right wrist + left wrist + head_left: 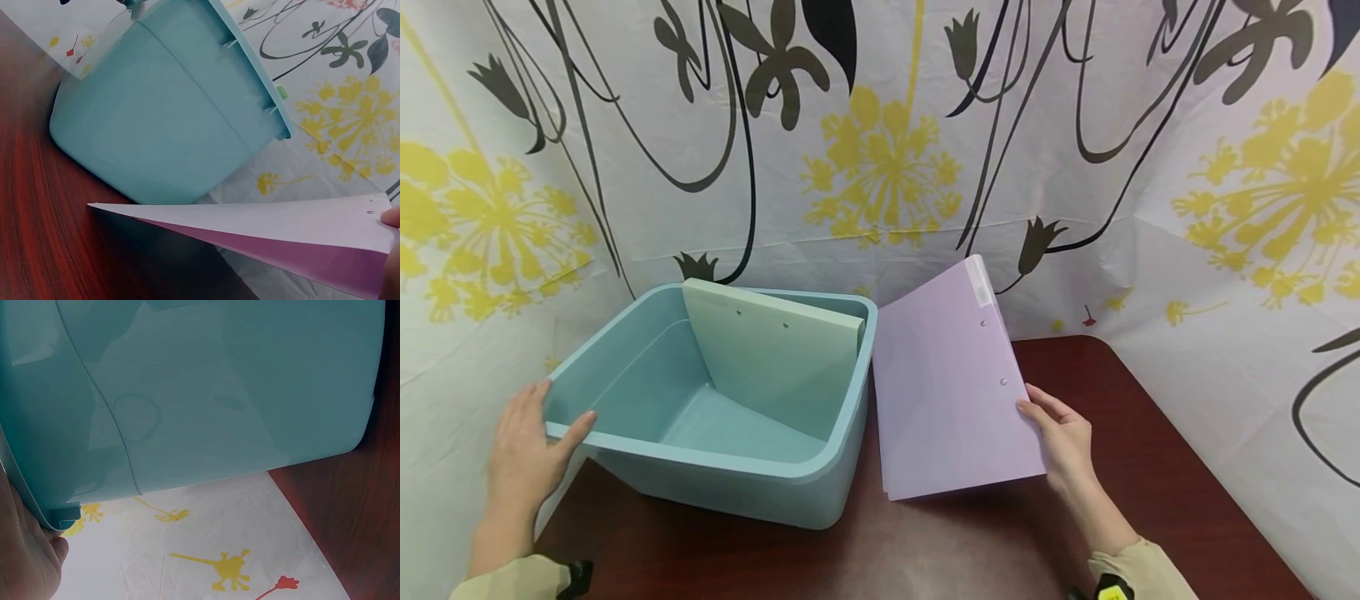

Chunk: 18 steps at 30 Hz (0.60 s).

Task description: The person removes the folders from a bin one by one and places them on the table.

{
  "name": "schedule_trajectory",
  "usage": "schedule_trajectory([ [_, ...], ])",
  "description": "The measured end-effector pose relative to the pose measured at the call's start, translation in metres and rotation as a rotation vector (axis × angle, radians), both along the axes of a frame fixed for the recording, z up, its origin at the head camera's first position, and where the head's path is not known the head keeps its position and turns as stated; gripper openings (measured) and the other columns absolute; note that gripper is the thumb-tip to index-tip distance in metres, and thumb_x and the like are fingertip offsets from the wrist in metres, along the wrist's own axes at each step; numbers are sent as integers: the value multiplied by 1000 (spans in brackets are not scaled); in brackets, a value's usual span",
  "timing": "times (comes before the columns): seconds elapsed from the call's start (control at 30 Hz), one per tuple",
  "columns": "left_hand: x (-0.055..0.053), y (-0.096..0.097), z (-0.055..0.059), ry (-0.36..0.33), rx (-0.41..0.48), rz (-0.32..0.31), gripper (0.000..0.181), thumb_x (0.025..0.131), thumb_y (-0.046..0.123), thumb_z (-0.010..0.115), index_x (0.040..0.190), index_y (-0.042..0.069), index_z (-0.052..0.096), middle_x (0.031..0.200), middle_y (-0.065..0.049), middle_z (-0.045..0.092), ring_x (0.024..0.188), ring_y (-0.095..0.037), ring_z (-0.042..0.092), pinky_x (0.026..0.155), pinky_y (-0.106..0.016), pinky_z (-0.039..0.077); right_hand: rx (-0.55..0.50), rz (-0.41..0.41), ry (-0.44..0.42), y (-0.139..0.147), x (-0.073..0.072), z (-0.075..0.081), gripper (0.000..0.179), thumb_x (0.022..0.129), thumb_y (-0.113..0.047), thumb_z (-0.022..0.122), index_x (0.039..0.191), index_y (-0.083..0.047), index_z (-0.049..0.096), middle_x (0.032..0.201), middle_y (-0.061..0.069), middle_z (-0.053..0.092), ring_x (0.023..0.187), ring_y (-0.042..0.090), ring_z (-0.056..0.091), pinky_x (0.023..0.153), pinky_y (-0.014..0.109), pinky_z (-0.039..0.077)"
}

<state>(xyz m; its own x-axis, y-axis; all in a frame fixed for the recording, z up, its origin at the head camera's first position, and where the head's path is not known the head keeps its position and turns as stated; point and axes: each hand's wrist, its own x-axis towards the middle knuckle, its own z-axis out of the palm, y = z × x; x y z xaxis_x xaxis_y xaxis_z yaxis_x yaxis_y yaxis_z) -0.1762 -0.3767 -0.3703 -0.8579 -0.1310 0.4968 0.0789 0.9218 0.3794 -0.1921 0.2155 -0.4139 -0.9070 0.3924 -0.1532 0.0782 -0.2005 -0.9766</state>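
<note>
A light blue plastic tub (700, 458) stands on the table, and a pale green folder (775, 358) leans upright inside it against the right-hand wall. My left hand (527, 454) grips the tub's front left corner, thumb over the rim. In the left wrist view that hand (28, 550) shows at the rim, beside the tub's outer wall (219, 394). My right hand (1063, 437) pinches the right edge of a lilac folder (951, 392), which is tilted just right of the tub. The right wrist view shows the folder (250, 225) edge-on, its covers slightly apart, with fingertips (390, 217) at its edge.
A dark reddish-brown table (1075, 367) lies under everything. Behind and at both sides hangs a white cloth (895, 175) printed with yellow and grey flowers, close to the table's edges.
</note>
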Motion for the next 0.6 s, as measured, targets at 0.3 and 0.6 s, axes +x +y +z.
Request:
schedule_trajectory([
  [0.3,0,1,0,0,9,3,77,88,41,47,138,-10,20,137,-37,22,130,-47,15,106,-57,9,5,22,-33,0,-6,-9,18,77,-16,71,85,-32,71,70,-13,66,63,7,63,54,26,52],
  [0.6,-2,-1,-1,9,9,-3,76,88,41,47,138,-10,20,137,-37,23,130,-47,16,106,-55,9,19,51,-71,7,-12,-20,15,78,-19,71,81,-34,69,69,-13,66,63,6,62,55,26,52],
])
